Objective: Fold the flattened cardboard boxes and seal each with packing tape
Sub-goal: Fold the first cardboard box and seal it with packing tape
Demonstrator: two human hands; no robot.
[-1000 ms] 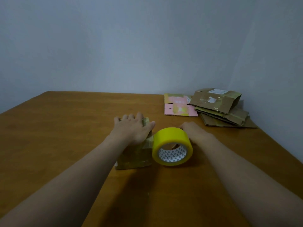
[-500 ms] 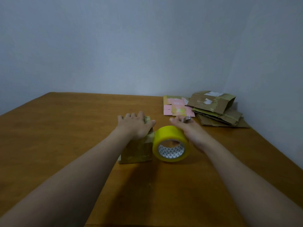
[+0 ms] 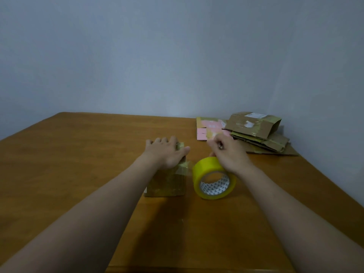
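A small folded cardboard box (image 3: 167,184), covered in tape, stands on the wooden table (image 3: 78,154). My left hand (image 3: 165,152) lies on its top with the fingers straight, pressing down. A yellow roll of packing tape (image 3: 204,170) stands on edge just right of the box, and a clear strip of tape (image 3: 187,168) spans from the box to the roll. My right hand (image 3: 230,154) sits over the back of the roll, fingers curled, pinching a small shiny metal object (image 3: 220,147).
A pile of flattened brown cardboard boxes (image 3: 254,127) lies at the far right by the wall. A flattened pink box (image 3: 206,133) sits just left of it. The table's right edge runs diagonally near my right forearm.
My right hand has risen from behind the roll to above it, now with the small metal object in its fingers. The left hand stays on the box.
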